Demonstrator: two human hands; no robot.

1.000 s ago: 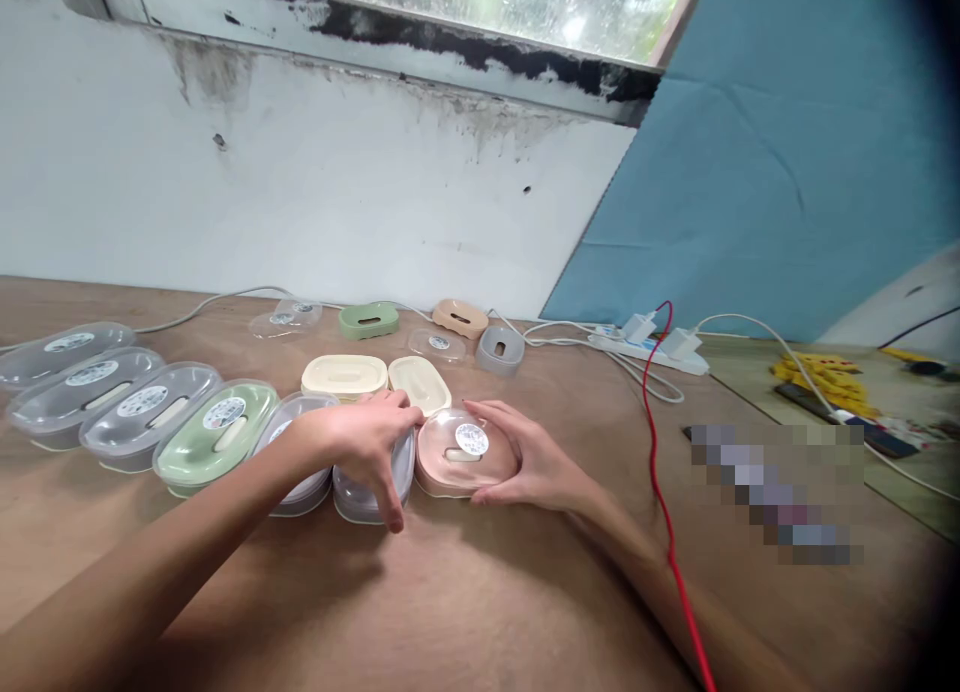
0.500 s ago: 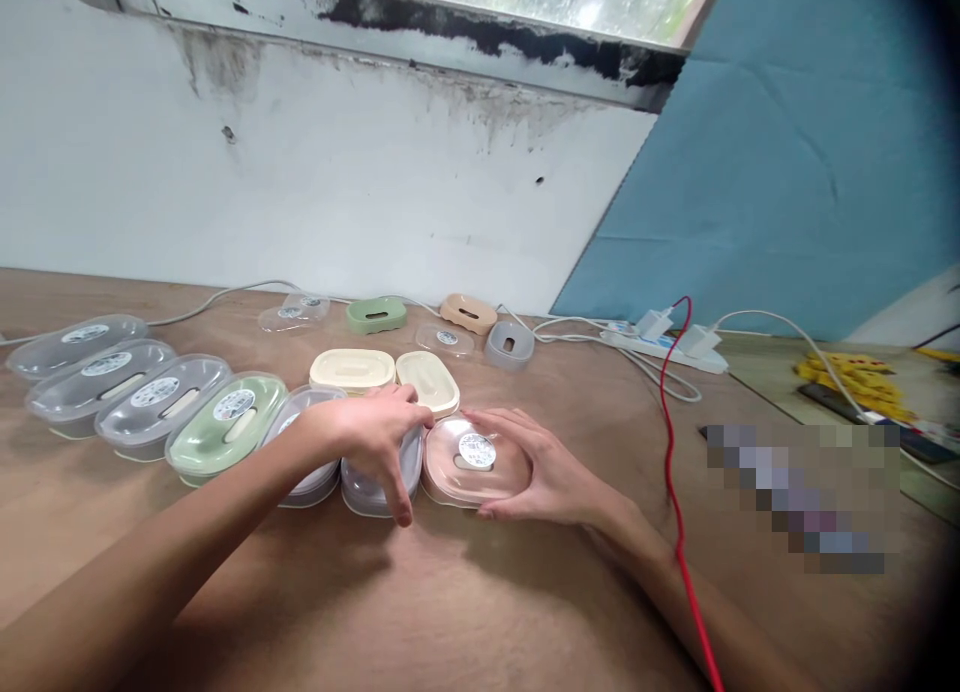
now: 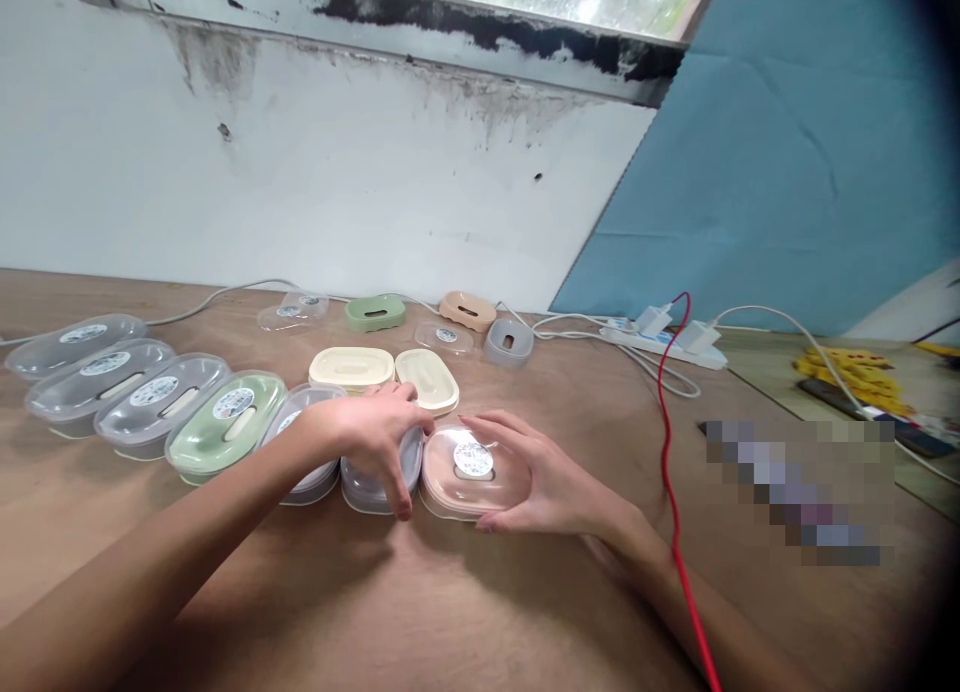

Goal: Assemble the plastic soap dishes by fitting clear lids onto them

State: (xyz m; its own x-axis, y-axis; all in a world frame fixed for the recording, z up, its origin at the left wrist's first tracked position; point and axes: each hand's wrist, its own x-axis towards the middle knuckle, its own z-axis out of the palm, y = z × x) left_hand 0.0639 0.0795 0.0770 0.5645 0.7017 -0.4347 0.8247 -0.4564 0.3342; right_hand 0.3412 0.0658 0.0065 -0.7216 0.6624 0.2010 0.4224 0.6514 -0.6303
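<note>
Crowding the pink case point(image 3: 466, 490) are a grey case point(image 3: 367, 492) and cream piece point(image 3: 427, 378).

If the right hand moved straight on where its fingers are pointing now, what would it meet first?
The right hand would meet the pink box first, already between its thumb and fingers. Past it, probably the gray box under the left hand; depth is unclear.

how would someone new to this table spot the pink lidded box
On the brown table, start at the left and follow the row of lidded boxes to its right end. There the right hand cups the pink box. A grey box sits to its left; it alone in that row is pink.
</note>
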